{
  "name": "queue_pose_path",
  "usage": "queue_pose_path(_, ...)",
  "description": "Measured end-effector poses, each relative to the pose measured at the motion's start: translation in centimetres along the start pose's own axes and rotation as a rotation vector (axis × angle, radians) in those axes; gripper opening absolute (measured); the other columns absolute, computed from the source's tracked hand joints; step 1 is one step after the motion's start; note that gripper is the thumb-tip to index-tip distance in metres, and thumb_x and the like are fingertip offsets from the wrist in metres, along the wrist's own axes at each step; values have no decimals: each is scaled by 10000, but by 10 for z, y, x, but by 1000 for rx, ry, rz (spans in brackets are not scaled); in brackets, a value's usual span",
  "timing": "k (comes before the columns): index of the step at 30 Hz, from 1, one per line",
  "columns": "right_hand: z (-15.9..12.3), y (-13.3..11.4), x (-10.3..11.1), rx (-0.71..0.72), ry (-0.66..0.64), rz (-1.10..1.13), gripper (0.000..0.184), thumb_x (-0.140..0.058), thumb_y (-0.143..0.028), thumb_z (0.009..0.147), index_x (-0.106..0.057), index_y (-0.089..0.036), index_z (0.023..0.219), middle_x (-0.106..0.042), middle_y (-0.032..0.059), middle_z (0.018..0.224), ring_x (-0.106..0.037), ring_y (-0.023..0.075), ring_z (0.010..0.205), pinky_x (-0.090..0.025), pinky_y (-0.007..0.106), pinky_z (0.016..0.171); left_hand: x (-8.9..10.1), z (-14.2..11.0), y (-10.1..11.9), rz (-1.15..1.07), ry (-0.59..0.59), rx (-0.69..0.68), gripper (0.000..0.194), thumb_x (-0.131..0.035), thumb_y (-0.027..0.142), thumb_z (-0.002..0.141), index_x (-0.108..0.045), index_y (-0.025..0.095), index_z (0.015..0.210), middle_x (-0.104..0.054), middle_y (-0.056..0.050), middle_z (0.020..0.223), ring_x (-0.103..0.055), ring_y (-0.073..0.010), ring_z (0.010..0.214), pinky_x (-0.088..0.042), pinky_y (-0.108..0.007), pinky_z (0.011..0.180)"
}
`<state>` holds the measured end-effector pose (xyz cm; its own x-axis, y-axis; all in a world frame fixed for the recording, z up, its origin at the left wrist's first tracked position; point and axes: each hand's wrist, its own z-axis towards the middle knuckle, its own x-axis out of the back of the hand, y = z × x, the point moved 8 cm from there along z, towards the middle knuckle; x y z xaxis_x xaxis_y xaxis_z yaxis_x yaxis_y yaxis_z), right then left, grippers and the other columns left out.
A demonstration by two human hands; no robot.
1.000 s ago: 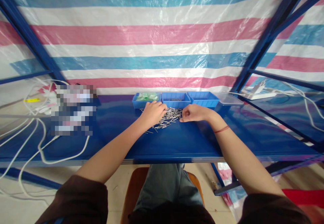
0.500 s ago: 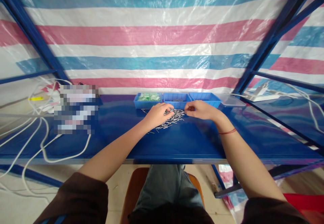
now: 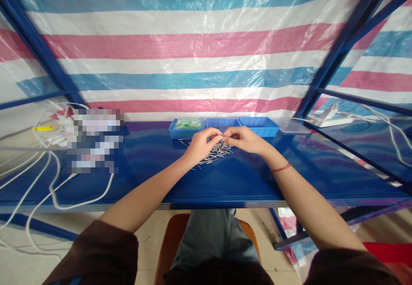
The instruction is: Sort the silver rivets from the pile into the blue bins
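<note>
A loose pile of thin silvery metal pins (image 3: 219,151) lies on the blue tabletop, too small to tell their exact kind. Above its left part, my left hand (image 3: 203,144) is pinched, thumb against fingers. My right hand (image 3: 243,139) is also pinched, and its fingertips meet those of the left over the pile. Whatever is between the fingertips is too small to make out. Just behind the hands stands a blue three-part bin; its left compartment (image 3: 170,131) holds small green and clear pieces, and several pins show in the middle one.
A clear plastic lid (image 3: 294,126) lies right of the bin. White cables (image 3: 80,202) loop over the table's left side beside a blurred-out patch. Blue frame posts (image 3: 341,53) rise at both sides, with a striped sheet (image 3: 193,44) behind. A white power strip (image 3: 331,117) sits at far right.
My right hand has moved left, so its fingertips now meet those of my left hand. The left hand has shifted slightly and its fingers have closed more.
</note>
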<state>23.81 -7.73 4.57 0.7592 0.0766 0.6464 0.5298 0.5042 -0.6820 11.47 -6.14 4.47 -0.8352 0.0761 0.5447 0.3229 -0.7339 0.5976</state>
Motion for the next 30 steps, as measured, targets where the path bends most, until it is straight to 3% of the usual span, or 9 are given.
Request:
queue_pose_path(4,-2,-7,12,30,172,-47,286,-626,-444,763,-587,-163,796,-603,27,720,-530,134,657,-421,269,617,2,2,-5,-19,34,22,132,-589,243,836,-666,194,931,-715,-13,904,-645,-138,804,-484,-252,739)
queue_pose_path(11,-2,-23,10,109,195,-210,323,-522,-441,853,-560,-174,674,-523,-8,598,-451,111,568,-361,253,565,-8,4,-8,-34,-79,-3,214,-503,307,895,-655,176,968,-708,-30,945,-644,-155,864,-495,-262,758)
queue_pose_path(14,4,-15,26,104,386,-345,327,-476,-424,889,-561,-171,700,-555,16,633,-478,127,589,-371,265,601,-5,5,-8,51,-40,-56,297,-501,277,900,-579,174,1167,-682,-57,1031,-629,-147,890,-483,-268,793)
queue_pose_path(16,10,-4,35,80,480,-483,330,-449,-419,909,-577,-166,740,-591,49,678,-514,156,636,-382,285,645,-9,3,-4,136,-92,-128,292,-497,267,902,-584,176,1166,-676,-58,1020,-618,-148,891,-467,-281,822)
queue_pose_path(19,20,17,37,40,433,-704,342,-457,-444,905,-614,-150,828,-650,111,779,-559,223,743,-391,327,711,-23,-4,4,284,-269,-228,197,-502,290,896,-673,206,946,-684,-27,946,-604,-166,909,-434,-307,844)
queue_pose_path(22,20,25,38,30,399,-785,376,-490,-487,881,-629,-140,924,-669,128,823,-572,254,790,-399,341,732,-32,-12,9,409,-413,-243,152,-560,309,850,-685,224,836,-681,-1,886,-595,-185,923,-409,-313,814)
queue_pose_path(26,10,10,41,51,468,-711,323,-474,-434,893,-633,-154,925,-660,89,774,-570,224,750,-400,315,704,-36,-16,11,517,-512,-236,136,-567,289,839,-687,225,833,-672,-1,902,-586,-184,927,-383,-296,773)
queue_pose_path(30,7,-4,29,102,388,-634,235,-477,-321,876,-642,-155,885,-654,63,758,-553,185,704,-392,292,693,-40,-17,8,596,-541,-272,209,-477,249,902,-681,226,862,-659,-13,938,-574,-183,948,-367,-291,751)
